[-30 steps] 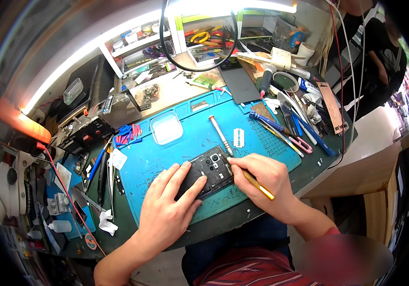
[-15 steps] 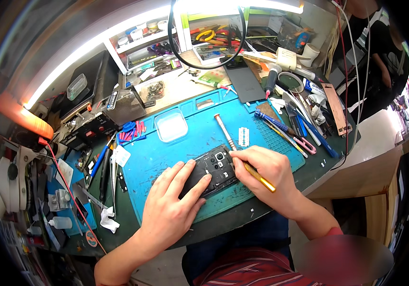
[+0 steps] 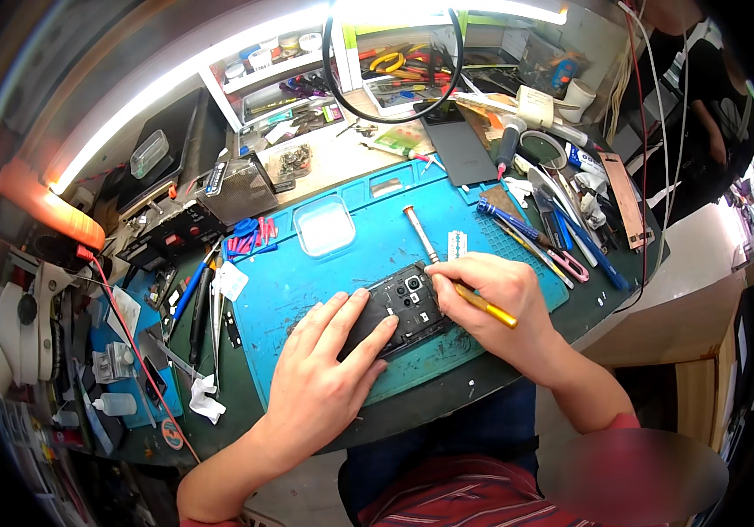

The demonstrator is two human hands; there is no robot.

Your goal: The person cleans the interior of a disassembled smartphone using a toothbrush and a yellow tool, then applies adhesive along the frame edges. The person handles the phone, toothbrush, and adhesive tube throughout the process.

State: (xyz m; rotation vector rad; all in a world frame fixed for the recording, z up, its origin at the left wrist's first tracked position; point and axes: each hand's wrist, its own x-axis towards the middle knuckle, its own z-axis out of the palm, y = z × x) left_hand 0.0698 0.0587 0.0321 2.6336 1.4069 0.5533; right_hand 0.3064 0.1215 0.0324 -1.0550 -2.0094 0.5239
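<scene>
An opened black phone (image 3: 399, 309) lies near the middle of the blue mat (image 3: 324, 281) on the desk. The left hand (image 3: 328, 378) lies flat on its left part, grip spread. The right hand (image 3: 495, 303) pinches a yellow-handled tool (image 3: 487, 305) at its right edge. Just beyond — a metal screwdriver (image 3: 421, 233) and a clear plastic box (image 3: 324, 226); further right, crowded pens and tweezers (image 3: 561, 237).

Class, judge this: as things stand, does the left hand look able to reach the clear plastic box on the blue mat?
Probably yes. The left hand rests on the phone, and only bare blue mat lies between it and the box.
</scene>
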